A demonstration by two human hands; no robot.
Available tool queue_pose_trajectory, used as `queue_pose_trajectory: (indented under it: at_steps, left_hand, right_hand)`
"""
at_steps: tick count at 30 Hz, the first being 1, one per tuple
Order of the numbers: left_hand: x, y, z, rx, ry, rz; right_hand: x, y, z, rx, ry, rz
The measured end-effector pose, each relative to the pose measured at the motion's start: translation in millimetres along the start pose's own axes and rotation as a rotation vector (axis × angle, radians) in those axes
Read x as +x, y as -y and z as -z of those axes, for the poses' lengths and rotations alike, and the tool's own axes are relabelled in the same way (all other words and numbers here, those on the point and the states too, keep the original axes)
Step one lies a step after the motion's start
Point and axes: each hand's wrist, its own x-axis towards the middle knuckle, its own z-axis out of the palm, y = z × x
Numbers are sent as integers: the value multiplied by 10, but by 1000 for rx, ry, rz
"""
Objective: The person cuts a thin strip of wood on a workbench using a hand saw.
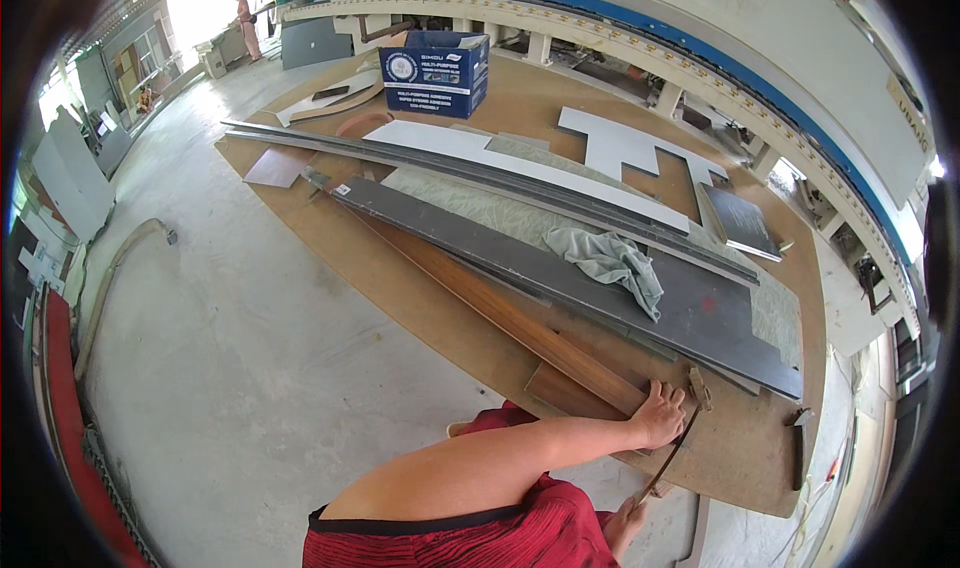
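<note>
"Concrete floor point(250, 368) all round, and a brown table point(745, 468) loaded with boards."

"Where's the brown plank point(500, 318)?"

"Along the table's near side, its end under the left hand point(660, 415)."

"Gripped?"

"Fingers bent over it; I can't tell how firmly."

"And the right hand point(627, 520)?"

"Wrapped around a thin tool point(676, 451), just beside the plank's end. A hammer point(799, 453) lies farther right."

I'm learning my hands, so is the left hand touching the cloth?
No, the left hand is on the brown plank, away from the cloth.
</note>
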Motion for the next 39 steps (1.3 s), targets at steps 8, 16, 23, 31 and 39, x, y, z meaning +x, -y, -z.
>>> queue_pose_trajectory:
  at_steps: [8,16,23,31,39]
  left_hand:
    - [21,6,-39,33,0,-7]
    - [11,-1,3,26,-5,-5]
    - [-71,172,-230,-370,-445,-109]
    - [-1657,1280,717,119,-368,133]
    - [-2109,1854,915,153,25,503]
  right_hand:
    - [-217,58,96,-381,53,-66]
    - [-336,1196,172,310,197,-495]
    - [-229,1447,58,277,-49,-33]
    - [339,1446,590,473,-117,-20]
    - [1300,1304,457,431,-49,66]
